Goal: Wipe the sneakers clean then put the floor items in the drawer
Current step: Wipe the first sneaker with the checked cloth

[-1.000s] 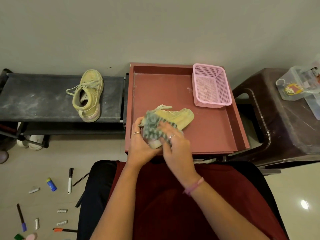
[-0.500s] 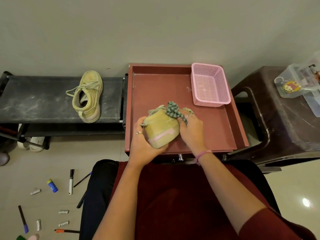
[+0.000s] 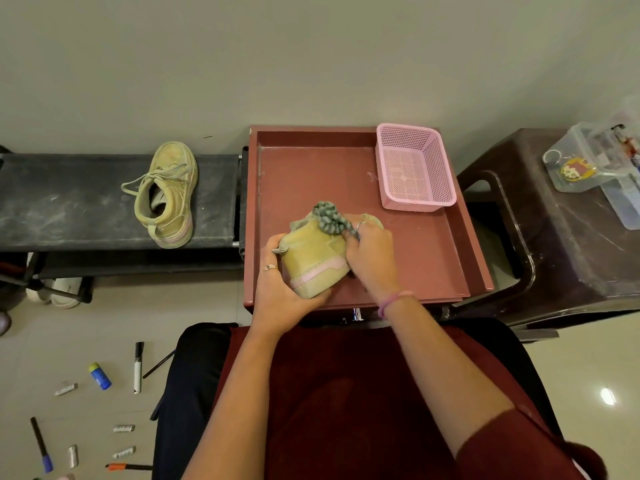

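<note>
2 sneakers in view, both tan with pink trim: sneaker 1 point(image 3: 317, 263) is held above the open red drawer point(image 3: 464, 258), heel toward the camera; sneaker 2 point(image 3: 166, 195) lies on its side on the dark bench point(image 3: 62, 202) to the left, laces loose. Left hand point(image 3: 280, 289): grip closed round the heel and sole of sneaker 1, steadying it. Right hand point(image 3: 372, 258): grip closed on a bunched grey-green striped cloth point(image 3: 329, 218), pressed against the upper side of sneaker 1 near the collar. Step in hand, by judgement: wiping the first sneaker; the floor-item step is not yet begun. Next move likely calls for turning sneaker 1 in the left hand to bring unwiped faces under the cloth, then setting it down and fetching sneaker 2 from the bench, which shows dust and scuffs. Floor items, lower left, well apart from the drawer: black marker point(image 3: 138, 367), blue-and-yellow glue stick point(image 3: 100, 375), purple-tipped pen point(image 3: 41, 445), orange-tipped pen point(image 3: 128, 467), several small pale sticks, perhaps chalk point(image 3: 65, 389). Containers: red drawer, pulled out, holding 1 pink mesh basket point(image 3: 446, 174) in its far right corner; basket appears to hold nothing; clear plastic box point(image 3: 616, 199) on the brown stool point(image 3: 554, 271) at right, with a round keyring charm point(image 3: 576, 169) at its near edge and small contents too blurred to name
</note>
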`<state>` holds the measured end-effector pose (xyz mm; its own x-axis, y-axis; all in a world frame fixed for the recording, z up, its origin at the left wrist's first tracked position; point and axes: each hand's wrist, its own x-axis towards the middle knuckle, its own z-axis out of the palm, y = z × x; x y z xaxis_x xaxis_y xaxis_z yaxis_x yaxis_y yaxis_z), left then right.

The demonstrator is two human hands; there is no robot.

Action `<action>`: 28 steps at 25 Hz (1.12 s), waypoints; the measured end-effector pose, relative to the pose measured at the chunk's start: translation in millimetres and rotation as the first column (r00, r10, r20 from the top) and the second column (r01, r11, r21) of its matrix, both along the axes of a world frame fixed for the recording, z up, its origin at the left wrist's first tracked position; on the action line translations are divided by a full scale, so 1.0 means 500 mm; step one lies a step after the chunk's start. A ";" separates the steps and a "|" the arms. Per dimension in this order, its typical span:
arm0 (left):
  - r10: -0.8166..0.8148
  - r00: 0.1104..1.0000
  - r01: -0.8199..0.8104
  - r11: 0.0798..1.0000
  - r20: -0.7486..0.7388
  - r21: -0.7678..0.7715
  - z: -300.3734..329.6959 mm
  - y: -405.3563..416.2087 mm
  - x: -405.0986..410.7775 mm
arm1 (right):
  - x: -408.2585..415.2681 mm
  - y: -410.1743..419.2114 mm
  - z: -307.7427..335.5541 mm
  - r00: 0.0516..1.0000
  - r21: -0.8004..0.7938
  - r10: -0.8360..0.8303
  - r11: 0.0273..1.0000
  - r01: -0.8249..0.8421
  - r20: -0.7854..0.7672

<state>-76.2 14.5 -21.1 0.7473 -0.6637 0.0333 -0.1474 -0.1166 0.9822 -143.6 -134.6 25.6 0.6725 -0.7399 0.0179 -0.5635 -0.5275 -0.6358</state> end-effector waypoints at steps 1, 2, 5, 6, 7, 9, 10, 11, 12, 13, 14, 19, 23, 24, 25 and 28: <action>-0.006 1.000 0.006 1.000 0.012 0.005 0.000 -0.002 -0.001 | 0.013 -0.030 -0.003 0.996 0.012 0.004 1.000 -0.003 -0.086; -0.007 1.000 0.007 1.000 0.021 0.004 0.000 -0.003 -0.001 | 0.020 -0.051 -0.007 0.989 0.017 0.018 1.000 -0.015 -0.145; -0.013 1.000 0.013 1.000 0.022 -0.012 0.007 -0.002 0.005 | 0.015 -0.025 -0.011 0.993 0.009 -0.020 1.000 0.021 -0.118; -0.016 1.000 0.016 1.000 0.016 -0.023 0.007 -0.001 0.010 | 0.004 0.010 -0.008 0.999 0.014 -0.042 0.999 0.042 -0.034; -0.013 1.000 0.013 0.999 0.003 -0.031 0.008 0.000 0.013 | -0.011 0.052 -0.003 0.997 0.023 -0.052 0.998 0.051 0.065; -0.009 0.999 0.008 0.999 -0.045 -0.035 0.007 0.003 0.016 | -0.054 0.133 0.003 0.978 0.018 0.014 1.000 -0.018 0.208; -0.013 0.998 0.011 0.999 -0.056 -0.033 0.005 0.005 0.015 | -0.073 0.154 -0.001 0.969 -0.001 0.069 0.997 -0.071 0.238; -0.015 0.998 0.013 0.999 -0.057 -0.030 0.001 0.007 0.016 | -0.083 0.158 -0.011 0.961 -0.028 0.122 0.993 -0.119 0.248; -0.015 0.998 0.013 0.999 -0.058 -0.029 -0.002 0.009 0.016 | -0.081 0.150 -0.016 0.960 -0.044 0.148 0.989 -0.142 0.237; -0.010 0.998 0.008 0.999 -0.057 -0.032 -0.002 0.011 0.018 | -0.067 0.131 -0.024 0.964 -0.055 0.145 0.989 -0.137 0.221; -0.004 0.999 0.003 0.999 -0.053 -0.033 -0.003 0.012 0.018 | -0.047 0.106 -0.032 0.972 -0.057 0.117 0.993 -0.108 0.203; -0.008 1.000 0.008 1.000 0.008 0.005 -0.006 0.007 0.011 | 0.019 0.018 -0.050 0.988 0.036 -0.125 0.992 0.122 0.090; -0.029 1.000 0.029 1.000 -0.004 -0.006 0.003 0.004 0.031 | -0.045 0.139 -0.036 0.951 0.074 -0.040 0.997 0.018 0.307; -0.033 0.999 0.033 0.999 -0.008 -0.010 0.003 0.002 0.033 | -0.063 0.156 -0.037 0.942 0.065 0.003 0.998 -0.026 0.337; -0.029 0.999 0.028 1.000 -0.016 -0.008 0.002 0.002 0.032 | -0.074 0.156 -0.040 0.935 0.057 0.035 0.997 -0.059 0.353; -0.005 0.999 0.006 1.000 -0.039 0.021 -0.020 0.011 0.026 | -0.062 0.100 -0.066 0.950 0.074 -0.025 0.997 0.002 0.310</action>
